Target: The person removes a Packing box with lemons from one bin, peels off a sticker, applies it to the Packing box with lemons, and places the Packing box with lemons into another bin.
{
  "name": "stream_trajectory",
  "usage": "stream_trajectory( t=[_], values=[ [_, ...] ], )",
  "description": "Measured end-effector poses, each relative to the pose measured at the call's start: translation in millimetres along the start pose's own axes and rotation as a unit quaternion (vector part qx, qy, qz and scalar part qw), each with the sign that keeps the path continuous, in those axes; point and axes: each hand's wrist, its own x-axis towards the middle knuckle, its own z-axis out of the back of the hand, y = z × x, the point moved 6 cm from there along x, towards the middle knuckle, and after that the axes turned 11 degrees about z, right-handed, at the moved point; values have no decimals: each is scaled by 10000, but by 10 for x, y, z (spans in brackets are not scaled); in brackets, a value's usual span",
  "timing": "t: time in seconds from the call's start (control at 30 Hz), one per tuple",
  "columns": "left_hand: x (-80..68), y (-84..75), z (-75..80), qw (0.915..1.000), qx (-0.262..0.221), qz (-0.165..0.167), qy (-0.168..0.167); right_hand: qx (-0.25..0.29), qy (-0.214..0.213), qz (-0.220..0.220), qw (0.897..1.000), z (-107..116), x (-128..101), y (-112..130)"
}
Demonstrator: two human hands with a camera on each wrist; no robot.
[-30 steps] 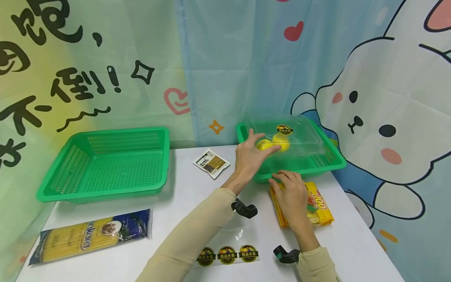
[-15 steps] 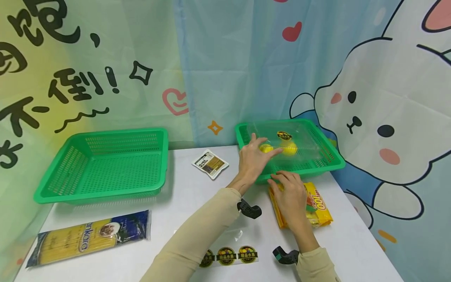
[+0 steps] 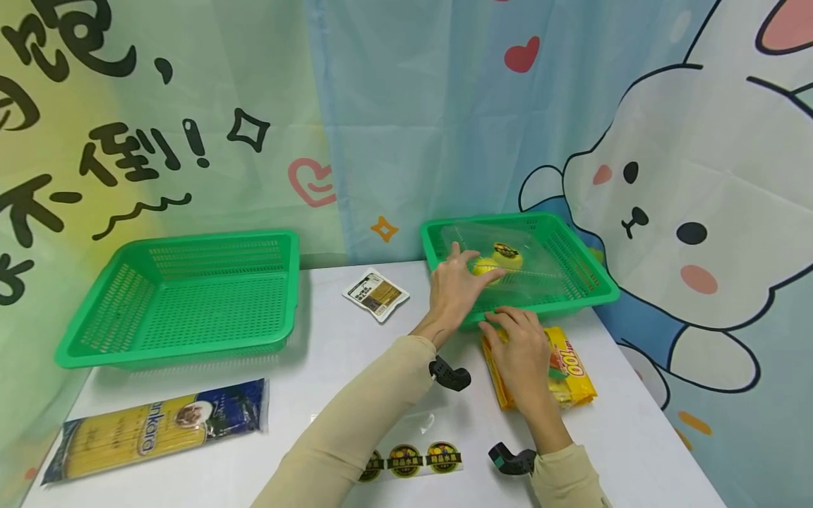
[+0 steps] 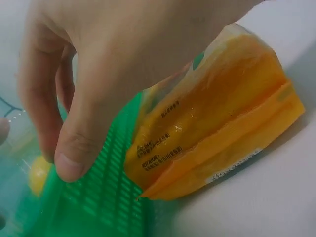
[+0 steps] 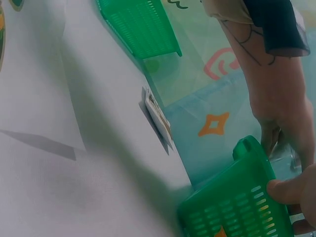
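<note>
A clear plastic box (image 3: 536, 257) with yellow lemons (image 3: 485, 267) inside sits low in the right green basket (image 3: 597, 293). My left hand (image 3: 468, 274) holds the box's near left corner, thumb on top and fingers against its side. In the left wrist view the thumb (image 4: 69, 158) hangs over the basket wall (image 4: 103, 197), with a lemon (image 4: 37, 173) behind. My right hand (image 3: 508, 331) rests on a yellow snack packet (image 3: 571, 367) lying against the basket's front. A fingertip (image 5: 291, 190) touches the basket wall (image 5: 232, 212).
A second green basket (image 3: 184, 296) stands at the left. A pasta bag (image 3: 159, 427) lies at the front left, a small sachet (image 3: 375, 293) mid-table, and a strip of round stickers (image 3: 409, 458) near the front edge. A printed curtain hangs close behind.
The clear box with lemons has come down from above the basket into it, my left hand moving with it. My right hand stays on the yellow packet.
</note>
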Motion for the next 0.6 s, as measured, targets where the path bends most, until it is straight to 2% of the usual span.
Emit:
stream_trajectory(
  t=[0.3,0.6],
  values=[
    [4,54,-96,9969,757,119,157,-16,-10,51,10000,-10,-4,12],
    [-9,32,-143,9938,1061,174,283,-21,-43,74,10000,10,6,20]
  ],
)
